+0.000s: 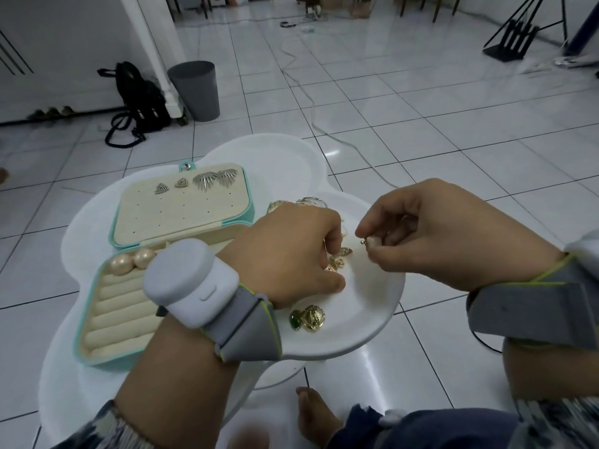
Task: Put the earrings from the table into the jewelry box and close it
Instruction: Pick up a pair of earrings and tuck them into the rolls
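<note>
A teal jewelry box (97, 286) lies open on the white table (372, 319). Its cream lid panel (181, 205) carries two small heart studs and two silver fan earrings (215, 179). Two pearl earrings (133, 260) rest in the ring rolls of the base. My left hand (288, 254) pinches a gold earring (340, 259) just above the table. My right hand (437, 228) grips a tiny earring back (364, 241) between thumb and fingertip. A green stone earring (295, 319) and a gold dome earring (312, 317) lie near my left wrist. More gold pieces (275, 205) and silver hoops (311, 200) sit behind my left hand.
The table is low and cloud-shaped, on a white tiled floor. A grey bin (196, 89) and a black bag (139, 102) stand far left by a wall. A white cable (324, 131) runs across the floor. My bare foot (314, 413) shows under the table's front edge.
</note>
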Tool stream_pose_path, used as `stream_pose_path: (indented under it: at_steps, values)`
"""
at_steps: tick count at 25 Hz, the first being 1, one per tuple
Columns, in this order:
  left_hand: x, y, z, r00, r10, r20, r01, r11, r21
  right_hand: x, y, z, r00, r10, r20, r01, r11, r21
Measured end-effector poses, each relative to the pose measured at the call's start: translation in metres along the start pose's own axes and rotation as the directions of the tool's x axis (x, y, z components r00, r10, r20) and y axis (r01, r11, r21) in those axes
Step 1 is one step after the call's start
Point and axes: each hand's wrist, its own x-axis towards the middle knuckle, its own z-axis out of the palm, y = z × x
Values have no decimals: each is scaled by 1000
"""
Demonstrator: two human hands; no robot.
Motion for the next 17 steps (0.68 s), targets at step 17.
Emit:
stream_pose_path:
  at_steps: [17]
  values:
    - [-6,-53,-30,960,-122,-252,89,986,-139,14,-4,11,997,-73,21,53,867,496]
